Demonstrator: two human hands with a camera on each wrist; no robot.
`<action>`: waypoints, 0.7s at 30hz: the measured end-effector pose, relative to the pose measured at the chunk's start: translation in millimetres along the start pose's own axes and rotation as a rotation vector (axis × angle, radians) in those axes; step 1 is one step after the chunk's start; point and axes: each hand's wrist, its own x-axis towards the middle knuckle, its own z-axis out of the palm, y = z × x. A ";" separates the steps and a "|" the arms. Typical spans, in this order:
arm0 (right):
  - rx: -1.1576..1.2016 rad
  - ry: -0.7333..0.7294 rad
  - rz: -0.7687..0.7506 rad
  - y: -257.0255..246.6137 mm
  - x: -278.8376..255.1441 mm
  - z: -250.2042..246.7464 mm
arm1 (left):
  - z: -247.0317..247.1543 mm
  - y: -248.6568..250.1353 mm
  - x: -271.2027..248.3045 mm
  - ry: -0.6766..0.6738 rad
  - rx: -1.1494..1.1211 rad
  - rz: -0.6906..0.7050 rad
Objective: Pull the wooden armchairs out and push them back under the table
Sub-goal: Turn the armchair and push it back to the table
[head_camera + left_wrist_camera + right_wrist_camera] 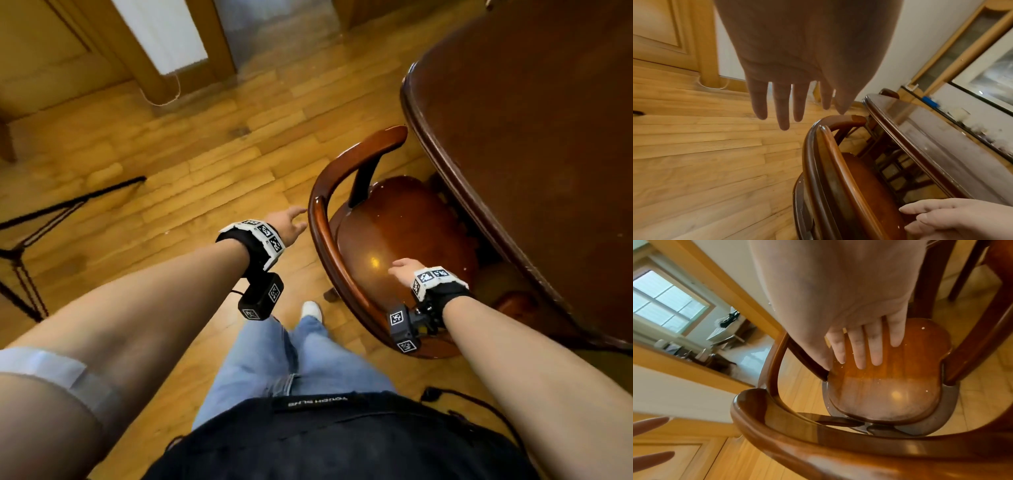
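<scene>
A dark wooden armchair [404, 236] with a curved back rail [824, 155] stands beside the dark wooden table [534, 144], its seat [892, 386] partly under the table edge. My left hand [291, 222] hovers open just left of the back rail, fingers [784, 112] straight and spread, touching nothing. My right hand [404, 269] reaches over the rail above the seat with fingers [859, 350] straight and holds nothing; whether it touches the seat I cannot tell.
Light parquet floor [171, 164] spreads to the left. A black tripod [37, 222] stands at the far left. A door frame [144, 51] is at the back. My legs and a white shoe [311, 310] are just behind the chair.
</scene>
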 end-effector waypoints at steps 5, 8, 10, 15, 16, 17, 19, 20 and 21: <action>0.136 0.040 0.193 7.2 -13.0 7.7 | -15.7 20.3 44.5 -0.137 0.179 0.168; 0.084 0.055 0.293 24.9 -35.5 32.1 | -17.6 27.8 63.2 -0.202 0.294 0.239; 0.134 0.097 0.380 29.7 -53.1 55.2 | -16.0 32.7 73.8 -0.247 0.383 0.292; 0.726 0.281 0.644 15.9 -64.1 99.2 | -1.1 27.0 95.4 -0.271 0.515 0.368; 0.862 0.326 0.658 12.9 -61.7 103.7 | 1.0 25.2 97.5 -0.266 0.539 0.385; 0.951 0.345 0.659 8.5 -57.1 108.0 | 7.3 21.2 104.9 -0.261 0.556 0.380; 1.026 0.325 0.636 2.6 -53.8 110.9 | 14.1 17.0 111.3 -0.234 0.553 0.370; 1.064 0.315 0.620 2.7 -50.4 114.2 | 18.5 15.9 115.9 -0.221 0.537 0.364; 1.105 0.317 0.618 2.0 -47.1 113.3 | 23.1 14.4 121.6 -0.217 0.521 0.339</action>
